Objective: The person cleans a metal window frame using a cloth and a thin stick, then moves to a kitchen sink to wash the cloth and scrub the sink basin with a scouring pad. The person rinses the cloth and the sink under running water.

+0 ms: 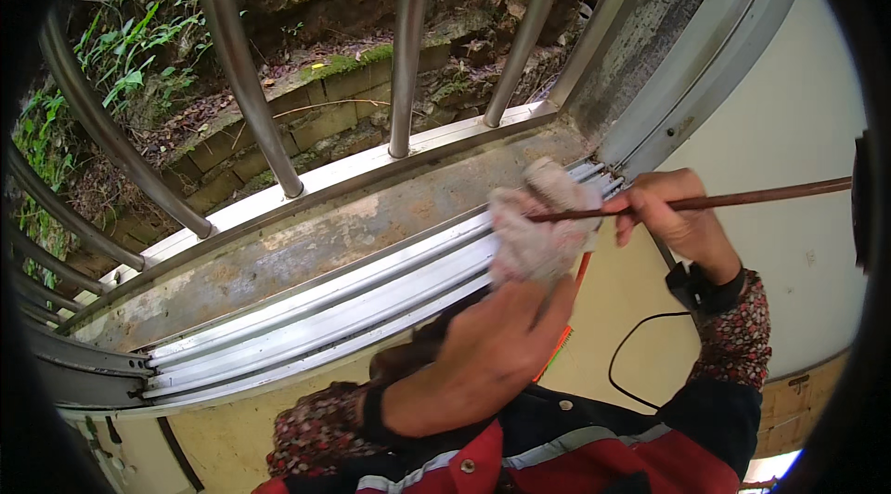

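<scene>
A pale, stained cloth (536, 236) is bunched in my left hand (501, 341), above the right part of the white window track (334, 313). A thin brown rod (759, 197) runs from the right into the cloth, which hides its tip. My right hand (661, 208) grips the rod just right of the cloth, near the track's corner. The cloth and left hand are slightly blurred.
Metal bars (406, 48) rise from a white rail beyond the worn concrete sill (348, 226). The window frame (703, 55) stands at the right. Below the track is a yellowish wall (230, 438). A black cable (616, 355) hangs beside my right sleeve.
</scene>
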Available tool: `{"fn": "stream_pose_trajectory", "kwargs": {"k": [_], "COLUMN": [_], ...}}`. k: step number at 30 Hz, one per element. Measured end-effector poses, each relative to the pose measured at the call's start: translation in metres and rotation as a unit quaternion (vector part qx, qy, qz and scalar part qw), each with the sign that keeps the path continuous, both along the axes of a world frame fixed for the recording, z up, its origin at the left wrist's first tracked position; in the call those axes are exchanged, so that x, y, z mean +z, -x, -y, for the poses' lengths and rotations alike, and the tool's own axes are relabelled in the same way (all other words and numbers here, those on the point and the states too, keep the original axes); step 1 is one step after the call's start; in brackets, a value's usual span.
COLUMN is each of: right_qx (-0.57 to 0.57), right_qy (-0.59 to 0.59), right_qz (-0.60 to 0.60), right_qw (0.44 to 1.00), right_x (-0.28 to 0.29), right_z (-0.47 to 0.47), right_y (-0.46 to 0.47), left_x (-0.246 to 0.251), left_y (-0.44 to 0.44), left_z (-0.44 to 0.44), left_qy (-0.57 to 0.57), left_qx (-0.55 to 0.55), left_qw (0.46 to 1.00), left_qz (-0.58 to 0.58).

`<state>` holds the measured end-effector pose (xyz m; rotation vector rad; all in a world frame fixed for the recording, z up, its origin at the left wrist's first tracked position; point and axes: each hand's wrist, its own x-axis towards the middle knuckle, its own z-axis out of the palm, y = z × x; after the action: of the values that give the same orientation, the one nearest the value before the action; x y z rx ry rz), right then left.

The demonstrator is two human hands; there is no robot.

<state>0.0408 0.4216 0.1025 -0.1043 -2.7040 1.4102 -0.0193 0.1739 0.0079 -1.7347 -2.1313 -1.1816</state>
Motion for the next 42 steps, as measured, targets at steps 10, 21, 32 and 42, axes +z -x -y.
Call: {"fn": "stream_pose_trajectory", "kwargs": {"k": [10, 21, 32, 42], "right_qx": [-0.095, 0.031, 0.205, 0.337], "right_qy": [-0.177, -0.014, 0.095, 0.012], "right_qz": [-0.048, -0.118, 0.011, -0.053], "right_qw": [0.979, 0.992, 0.974, 0.94], "right_x": [0.017, -0.001, -0.01, -0.022], "right_z": [-0.065, 0.046, 0.138, 0.198], "right_y": [-0.012, 0.014, 0.074, 0.097], "left_x": [-0.034, 0.014, 0.002, -0.006], "left_y": [-0.002, 0.001, -0.009, -0.011], "left_z": [-0.106, 0.051, 0.138, 0.183], "left_qy": [-0.186, -0.296, -0.233, -0.201], "left_qx": [-0.109, -0.015, -0.005, 0.046], "left_qw": [0.955, 0.95, 0.972, 0.978], "left_qz": [0.201, 0.104, -0.003, -0.018]}}
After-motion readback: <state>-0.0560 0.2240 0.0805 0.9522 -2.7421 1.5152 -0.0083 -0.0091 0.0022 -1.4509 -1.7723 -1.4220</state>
